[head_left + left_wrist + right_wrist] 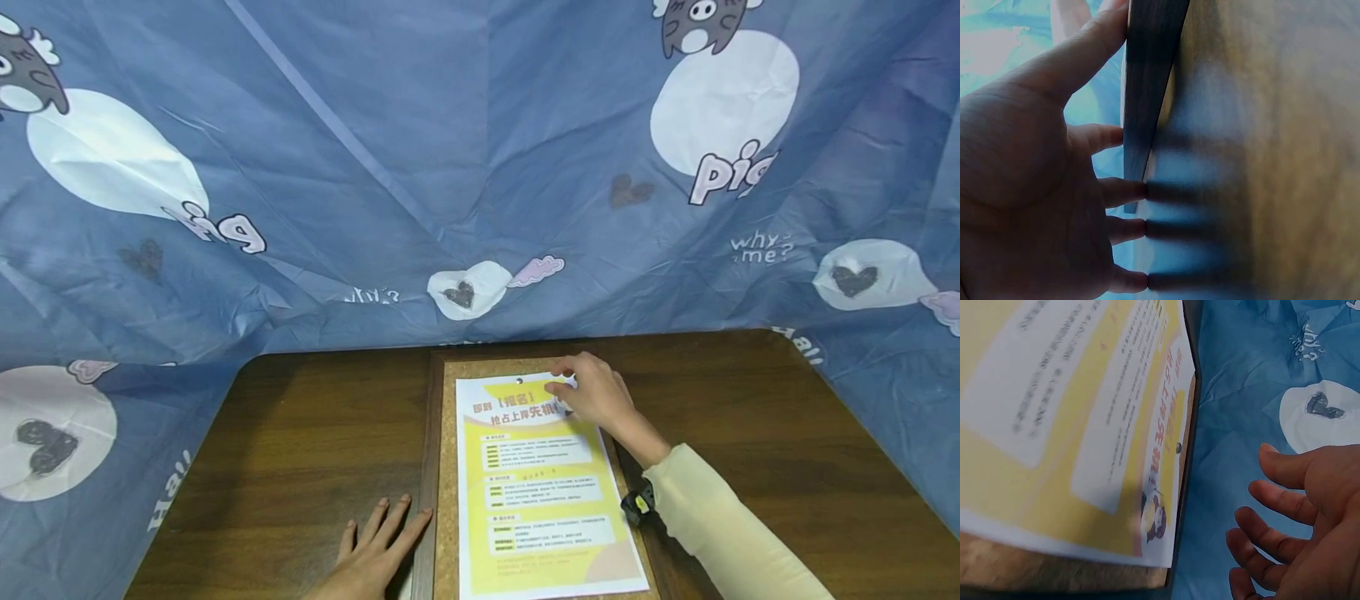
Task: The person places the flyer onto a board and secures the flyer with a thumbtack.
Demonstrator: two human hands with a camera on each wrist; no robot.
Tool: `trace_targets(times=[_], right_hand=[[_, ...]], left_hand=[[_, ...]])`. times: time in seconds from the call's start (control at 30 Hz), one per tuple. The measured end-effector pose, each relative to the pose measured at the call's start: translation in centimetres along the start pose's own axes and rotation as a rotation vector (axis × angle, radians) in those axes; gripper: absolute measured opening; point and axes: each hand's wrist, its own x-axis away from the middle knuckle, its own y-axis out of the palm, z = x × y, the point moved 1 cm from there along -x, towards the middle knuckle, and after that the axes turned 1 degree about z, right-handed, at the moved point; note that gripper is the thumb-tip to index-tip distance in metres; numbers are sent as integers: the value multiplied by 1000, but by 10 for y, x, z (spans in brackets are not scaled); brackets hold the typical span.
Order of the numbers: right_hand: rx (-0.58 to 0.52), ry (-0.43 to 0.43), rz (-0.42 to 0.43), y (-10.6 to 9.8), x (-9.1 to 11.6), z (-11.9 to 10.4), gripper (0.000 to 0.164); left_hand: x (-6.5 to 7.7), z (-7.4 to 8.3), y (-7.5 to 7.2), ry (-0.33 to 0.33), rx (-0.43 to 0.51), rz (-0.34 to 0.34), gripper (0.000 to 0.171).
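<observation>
A yellow and white printed poster [536,500] lies on a cork board [447,500] with a dark wooden frame [429,467]. A small round pushpin [1178,448] sits at the middle of the poster's top edge. My left hand [367,554] has its fingers spread at the board's left side; in the left wrist view its fingertips meet the tabletop and the frame edge. Over the poster's top right corner hovers my right hand [592,392], its fingers loosely bent. The right wrist view shows that hand [1310,519] apart from the poster, with nothing between thumb and fingers.
The board lies on a dark brown wooden table [322,433] with rounded far corners. Behind the table hangs a blue printed cloth [375,167]. A dark watch-like band [637,503] is at my right wrist, below a pale yellow sleeve [720,525].
</observation>
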Motion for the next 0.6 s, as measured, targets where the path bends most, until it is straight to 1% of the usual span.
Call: trace_targets(times=[0.17, 0.3, 0.43, 0.6], right_hand=[[12, -25, 10, -6, 11, 9, 24], [23, -16, 13, -11, 21, 18, 25], [26, -28, 35, -18, 33, 26, 27], [42, -55, 66, -24, 47, 35, 22]], left_hand=[[-1, -3, 1, 2, 18, -4, 114], [-1, -2, 0, 3, 7, -13, 114], [-1, -2, 1, -2, -1, -12, 114], [-3, -3, 3, -12, 19, -9, 112]])
